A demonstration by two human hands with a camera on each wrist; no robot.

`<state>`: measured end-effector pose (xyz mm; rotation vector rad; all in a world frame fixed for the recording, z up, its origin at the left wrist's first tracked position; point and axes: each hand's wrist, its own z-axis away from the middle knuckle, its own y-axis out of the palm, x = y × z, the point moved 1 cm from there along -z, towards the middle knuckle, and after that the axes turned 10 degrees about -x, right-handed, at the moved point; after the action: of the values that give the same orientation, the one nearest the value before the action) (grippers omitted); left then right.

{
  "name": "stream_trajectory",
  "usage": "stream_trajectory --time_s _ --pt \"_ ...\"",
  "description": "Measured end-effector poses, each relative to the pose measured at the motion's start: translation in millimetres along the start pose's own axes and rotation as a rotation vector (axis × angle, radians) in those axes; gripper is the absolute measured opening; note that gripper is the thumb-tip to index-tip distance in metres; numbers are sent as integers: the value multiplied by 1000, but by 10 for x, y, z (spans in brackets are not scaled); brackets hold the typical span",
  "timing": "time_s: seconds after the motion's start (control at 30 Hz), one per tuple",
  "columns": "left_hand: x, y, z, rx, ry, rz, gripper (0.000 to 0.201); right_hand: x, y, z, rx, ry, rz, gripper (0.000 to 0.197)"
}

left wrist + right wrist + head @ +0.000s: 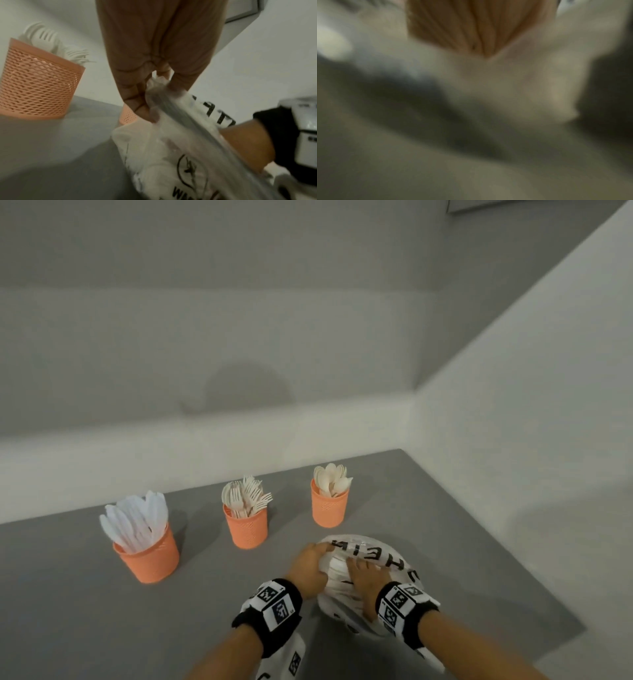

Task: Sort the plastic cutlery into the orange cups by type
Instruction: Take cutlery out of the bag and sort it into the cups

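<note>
Your left hand [308, 568] pinches rim of white crinkly plastic bag with black lettering [371, 559], fingers clamped on film, likely to hold mouth apart; your right hand [364, 580] reaches inside, grip hidden by film, cannot tell; bag sits near right on grey tabletop [68, 611]; three orange mesh cups stand beyond: left cup [149, 559] holds white plastic knives [137, 522], middle cup [246, 529] forks [246, 496], far right cup [329, 508] spoons [332, 479]; types apart, so sorting looks well advanced.
</note>
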<state>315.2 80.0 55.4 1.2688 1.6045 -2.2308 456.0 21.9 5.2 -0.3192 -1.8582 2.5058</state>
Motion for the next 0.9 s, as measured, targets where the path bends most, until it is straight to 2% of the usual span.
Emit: stream_trajectory --time_s 0.1,0.17,0.3,0.47,0.6,0.77,0.9 --pt "-41 -125 -67 -35 -23 30 55 94 -90 -76 -51 -15 19 85" --pt "-21 -188 -101 -53 -38 19 54 120 -82 -100 -75 -19 -79 71" --pt "-2 -224 -117 -54 -52 16 54 101 -44 -129 -128 9 -195 71" --pt "10 -344 -142 -49 -59 1 53 -46 -170 -155 -124 34 -384 51" --pt "65 -405 -154 -27 -61 -8 54 -95 -122 -192 -56 68 -512 57" --pt "101 -346 -160 -42 -50 -19 51 -83 -124 -187 -21 73 -487 54" --pt "128 -348 -159 -48 -50 8 50 -127 -34 -310 15 65 -515 73"
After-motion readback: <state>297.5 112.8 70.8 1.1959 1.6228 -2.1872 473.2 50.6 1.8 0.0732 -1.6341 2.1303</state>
